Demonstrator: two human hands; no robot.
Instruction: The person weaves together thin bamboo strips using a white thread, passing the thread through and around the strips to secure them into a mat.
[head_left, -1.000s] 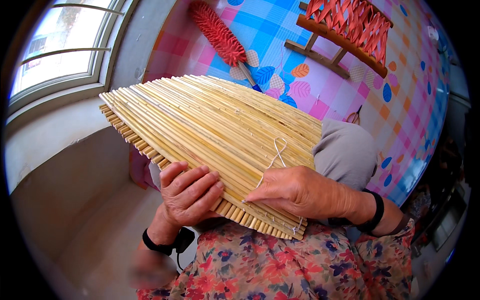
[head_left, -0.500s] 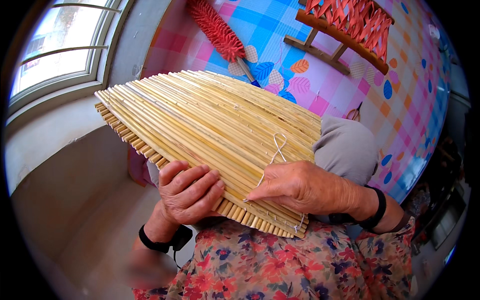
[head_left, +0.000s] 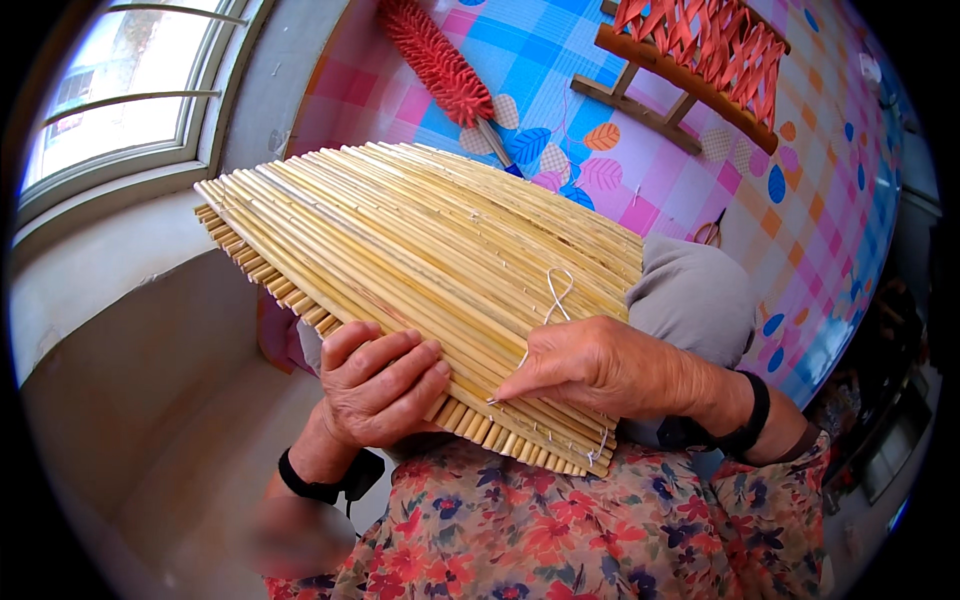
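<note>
A mat of pale yellow stalks (head_left: 430, 240), laid in two crossed layers, rests tilted across my lap. My left hand (head_left: 385, 385) grips its near left edge, fingers curled over the top and the thumb hidden. Over the near right part, my right hand (head_left: 600, 370) pinches a thin needle, of which only a small shiny tip (head_left: 492, 401) shows at the stalks. White thread (head_left: 558, 295) makes a loose loop on the mat just beyond that hand. Near the mat's right corner, a knotted bit of white thread (head_left: 598, 447) lies across the stalk ends.
Beyond the mat spreads a colourful checked cover (head_left: 560, 70). On it are a red fluffy duster (head_left: 440, 70), a wooden frame wound with red strips (head_left: 700, 60) and scissors (head_left: 710, 232). My grey-clad knee (head_left: 695, 300) supports the right side. A barred window (head_left: 130, 90) is at the left.
</note>
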